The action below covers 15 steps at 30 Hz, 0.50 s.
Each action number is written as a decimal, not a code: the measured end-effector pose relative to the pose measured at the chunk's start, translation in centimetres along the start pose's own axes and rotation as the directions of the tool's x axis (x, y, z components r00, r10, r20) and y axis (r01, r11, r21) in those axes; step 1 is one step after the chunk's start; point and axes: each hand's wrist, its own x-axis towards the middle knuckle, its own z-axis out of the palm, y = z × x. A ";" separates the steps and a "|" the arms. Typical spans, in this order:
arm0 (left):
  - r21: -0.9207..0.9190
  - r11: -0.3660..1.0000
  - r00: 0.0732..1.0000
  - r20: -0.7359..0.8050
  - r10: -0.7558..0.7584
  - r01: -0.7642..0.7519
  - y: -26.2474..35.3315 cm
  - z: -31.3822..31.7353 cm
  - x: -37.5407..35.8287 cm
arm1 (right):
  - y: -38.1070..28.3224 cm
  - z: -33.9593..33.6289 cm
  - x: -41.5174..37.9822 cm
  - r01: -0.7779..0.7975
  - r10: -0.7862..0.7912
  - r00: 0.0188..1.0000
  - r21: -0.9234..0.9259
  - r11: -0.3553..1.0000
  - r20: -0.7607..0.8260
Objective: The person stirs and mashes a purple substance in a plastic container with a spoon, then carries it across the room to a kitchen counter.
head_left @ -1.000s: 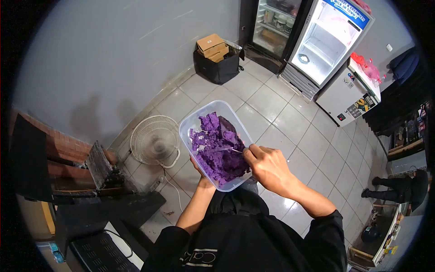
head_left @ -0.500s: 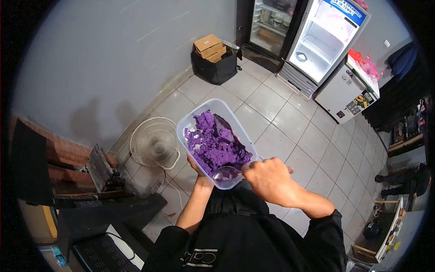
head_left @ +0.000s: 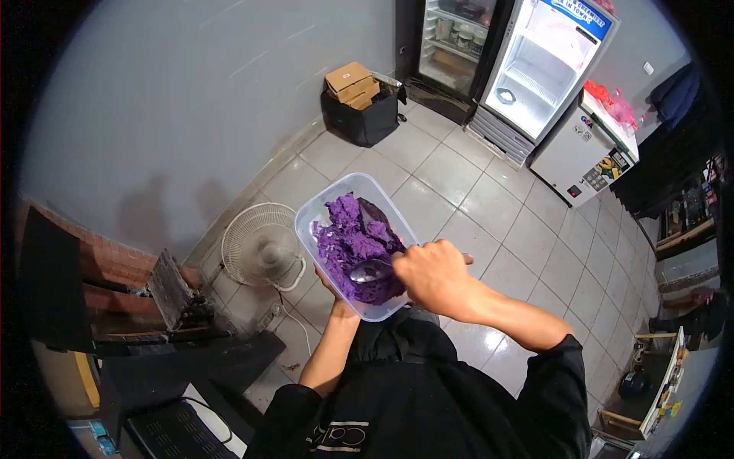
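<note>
A clear plastic container holds a mound of purple mash. My left hand supports the container from below; only the fingers and wrist show. My right hand grips a metal spoon, whose bowl rests on the mash near the container's near end. Both arms wear black sleeves pushed up.
A white floor fan stands on the tiled floor by the grey wall. A black bag with cardboard boxes sits further off. Glass-door fridges and a white chest freezer line the far side. A dark bench with a keyboard is at lower left.
The spoon went from stuck in the middle of the mash to the container's near edge, then back onto the mash. The container shifted slightly left.
</note>
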 end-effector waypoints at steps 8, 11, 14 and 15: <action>-0.050 0.995 0.996 -0.048 0.080 -0.082 -0.3 -1.7 0.2 | 1.4 -2.4 -1.7 -0.047 0.049 0.998 0.071 0.996 -0.028; -0.049 0.992 0.992 -0.062 0.114 -0.118 -0.2 -2.3 0.0 | 1.0 -0.5 -1.6 -0.015 0.016 1.000 0.026 1.000 -0.016; -0.042 0.990 0.989 -0.070 0.132 -0.135 0.0 -1.9 -0.2 | 0.2 1.2 -1.7 0.003 -0.001 0.997 0.029 1.000 -0.081; -0.043 0.989 0.988 -0.073 0.139 -0.142 -0.1 -1.9 -0.1 | 0.0 1.5 -1.8 0.058 -0.054 0.992 0.033 0.998 -0.116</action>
